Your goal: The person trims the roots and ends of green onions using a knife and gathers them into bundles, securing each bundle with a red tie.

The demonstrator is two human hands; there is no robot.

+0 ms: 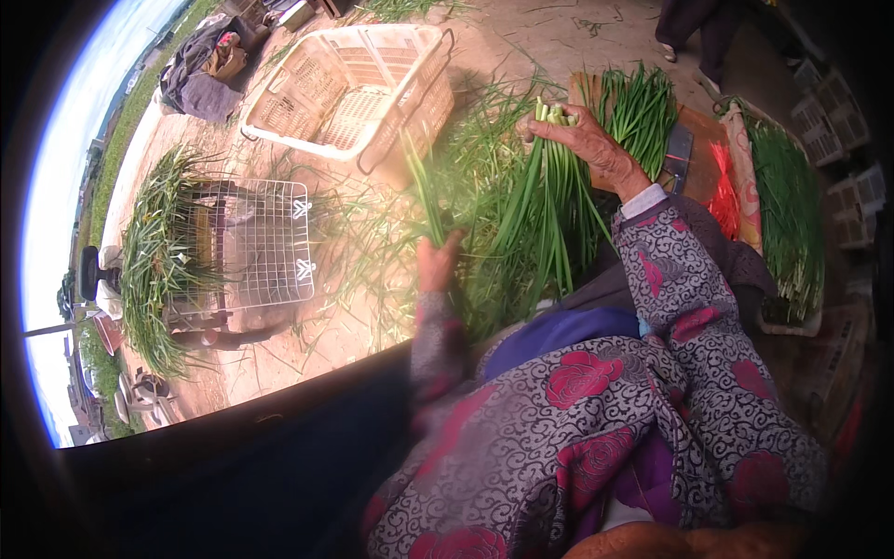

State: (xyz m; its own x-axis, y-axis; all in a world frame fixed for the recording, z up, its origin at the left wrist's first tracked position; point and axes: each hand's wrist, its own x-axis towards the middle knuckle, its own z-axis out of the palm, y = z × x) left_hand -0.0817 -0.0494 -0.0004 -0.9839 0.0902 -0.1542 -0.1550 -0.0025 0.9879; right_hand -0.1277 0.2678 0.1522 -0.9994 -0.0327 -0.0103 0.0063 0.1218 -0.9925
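My right hand [596, 144] is closed round a bunch of long flat-leaved chives [545, 214]. Their pale stem ends stick up above the fingers, and the dark green leaves hang down over my lap. Lower and to the left, my left hand [438, 265] grips a few chive stalks [424, 186] that point up and away from me; the hand is somewhat blurred. Loose green leaves and trimmings [475, 149] cover the ground between and beyond my hands. Just right of my right hand lies a stack of dark green chives [638, 112] on a board.
A pale plastic crate [349, 149] stands ahead on the ground. To the left, greens [163, 261] lie heaped by a white wire rack [265, 242]. At right are red strips [724, 191] and a container of chives [787, 214]. Another person's legs [694, 37] stand at far right.
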